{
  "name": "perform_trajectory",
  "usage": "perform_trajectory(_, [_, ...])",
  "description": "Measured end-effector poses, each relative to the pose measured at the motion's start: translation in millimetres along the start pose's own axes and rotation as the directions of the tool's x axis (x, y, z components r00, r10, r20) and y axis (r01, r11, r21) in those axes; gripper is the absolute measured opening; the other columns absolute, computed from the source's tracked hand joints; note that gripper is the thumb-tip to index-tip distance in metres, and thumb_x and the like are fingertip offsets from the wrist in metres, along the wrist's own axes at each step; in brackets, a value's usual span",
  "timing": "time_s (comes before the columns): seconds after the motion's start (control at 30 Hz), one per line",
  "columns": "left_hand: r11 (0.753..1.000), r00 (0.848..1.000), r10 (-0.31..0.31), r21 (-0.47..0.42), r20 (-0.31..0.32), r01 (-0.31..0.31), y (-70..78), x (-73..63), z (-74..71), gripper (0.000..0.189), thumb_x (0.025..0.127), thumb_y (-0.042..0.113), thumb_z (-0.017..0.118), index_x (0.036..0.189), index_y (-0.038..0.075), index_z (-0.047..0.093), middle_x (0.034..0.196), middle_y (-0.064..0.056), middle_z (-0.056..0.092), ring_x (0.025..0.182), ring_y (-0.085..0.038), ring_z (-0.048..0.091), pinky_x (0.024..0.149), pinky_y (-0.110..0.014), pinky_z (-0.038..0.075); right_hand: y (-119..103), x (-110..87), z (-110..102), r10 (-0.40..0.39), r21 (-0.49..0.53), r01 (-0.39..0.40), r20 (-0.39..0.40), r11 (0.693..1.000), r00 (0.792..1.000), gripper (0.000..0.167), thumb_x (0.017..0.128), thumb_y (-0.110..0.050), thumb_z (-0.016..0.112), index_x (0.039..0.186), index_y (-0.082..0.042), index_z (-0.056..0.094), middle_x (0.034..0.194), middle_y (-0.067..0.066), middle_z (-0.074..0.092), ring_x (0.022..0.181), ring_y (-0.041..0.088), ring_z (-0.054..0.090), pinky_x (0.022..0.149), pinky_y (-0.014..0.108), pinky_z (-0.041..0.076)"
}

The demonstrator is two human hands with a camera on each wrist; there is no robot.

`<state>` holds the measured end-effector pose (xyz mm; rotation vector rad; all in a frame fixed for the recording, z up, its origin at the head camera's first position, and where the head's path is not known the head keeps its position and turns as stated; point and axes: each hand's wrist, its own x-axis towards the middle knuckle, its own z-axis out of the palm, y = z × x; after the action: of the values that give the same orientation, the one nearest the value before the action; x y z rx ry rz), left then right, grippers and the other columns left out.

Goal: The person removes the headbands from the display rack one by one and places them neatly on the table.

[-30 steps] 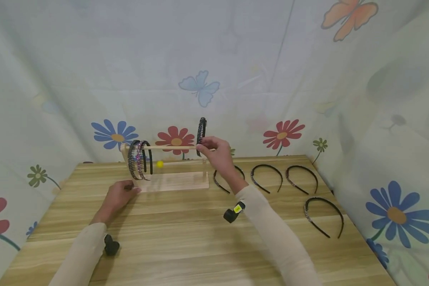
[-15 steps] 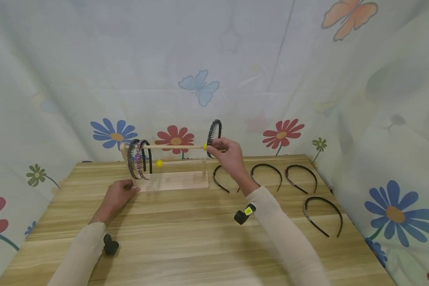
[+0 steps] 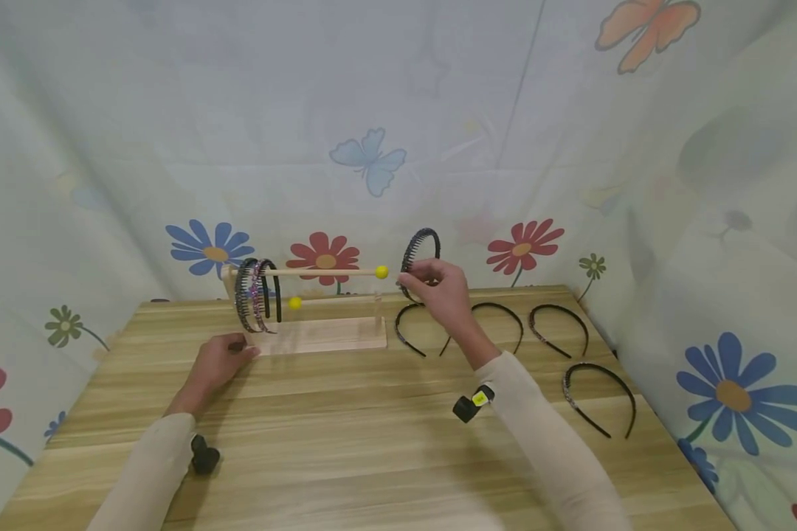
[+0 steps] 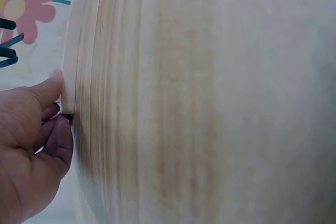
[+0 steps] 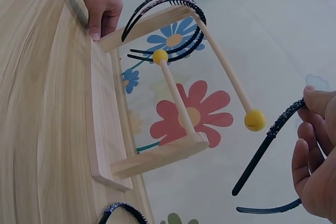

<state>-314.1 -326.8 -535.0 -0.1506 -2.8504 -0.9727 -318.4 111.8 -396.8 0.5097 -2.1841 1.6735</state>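
My right hand point(image 3: 441, 291) pinches a black toothed headband point(image 3: 420, 247) with sparkly trim, which stands upright just right of the upper rod's yellow ball end point(image 3: 381, 272). In the right wrist view, the held headband's two ends point(image 5: 252, 166) point toward the wooden rack, apart from the ball point(image 5: 255, 120). Several headbands, one pink and sparkly point(image 3: 257, 295), hang at the left end of the upper rod. With thumb and fingers, my left hand point(image 3: 218, 363) grips the left front corner of the rack's base point(image 3: 325, 336); the left wrist view shows that pinch at the base's edge point(image 4: 71, 77).
Behind the upper rod runs a lower rod, its yellow ball point(image 3: 295, 303) pointing left. Right of the rack, several black headbands lie on the wood-grain table point(image 3: 345, 442), one point(image 3: 601, 398) nearer the front. A flowered curtain point(image 3: 372, 88) stands behind.
My right hand has moved the black headband rightward from around the upper rod's end, past the yellow ball, and slightly down. The left hand stays at the base.
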Motion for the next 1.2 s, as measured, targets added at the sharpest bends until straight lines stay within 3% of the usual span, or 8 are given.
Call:
perform_trajectory(0.17, [1.0,1.0,-0.003,0.0,0.001,0.003,0.2,0.1,0.3,0.027,0.099,0.025,0.069,0.105,-0.001,0.072,0.109,-0.022,0.073,0.1,-0.034,0.069,0.086,-0.053,0.055,1,-5.5,-9,-0.003,-0.05,0.002,-0.014,0.999,1.0,0.026,0.089,-0.027,0.083,0.106,-0.008,0.075,0.097,0.007,0.076,0.089,0.017,0.069,0.072,0.026,0.056])
perform_trajectory(0.4, [1.0,1.0,-0.001,0.006,0.001,0.001,-0.8,0.8,-0.1,0.023,0.099,0.024,0.069,0.1,0.001,0.071,0.102,-0.017,0.074,0.086,-0.023,0.064,0.076,-0.039,0.053,6,-15.7,-22,0.041,-0.062,-0.042,-0.025,0.997,0.999,0.028,0.089,-0.029,0.082,0.105,-0.008,0.076,0.098,0.009,0.075,0.091,0.02,0.069,0.076,0.03,0.057])
perform_trajectory(0.7, [1.0,1.0,0.004,-0.015,0.0,-0.004,-1.1,-0.3,0.2,0.035,0.099,0.024,0.069,0.116,-0.007,0.069,0.116,-0.028,0.07,0.108,-0.043,0.067,0.092,-0.057,0.054,19,-31.1,-45,0.09,-0.086,-0.094,-0.054,0.992,0.994,0.03,0.087,-0.03,0.084,0.106,-0.007,0.076,0.098,0.008,0.076,0.089,0.016,0.069,0.076,0.025,0.056])
perform_trajectory(1.2, [1.0,1.0,0.004,-0.004,-0.004,-0.004,-2.7,0.9,0.3,0.031,0.099,0.024,0.069,0.112,-0.004,0.071,0.113,-0.025,0.072,0.105,-0.04,0.068,0.089,-0.056,0.055,44,-62.5,-65,0.208,-0.231,-0.221,-0.081,0.947,0.975,0.031,0.088,-0.037,0.082,0.103,-0.011,0.076,0.095,0.006,0.074,0.093,0.021,0.067,0.074,0.033,0.053])
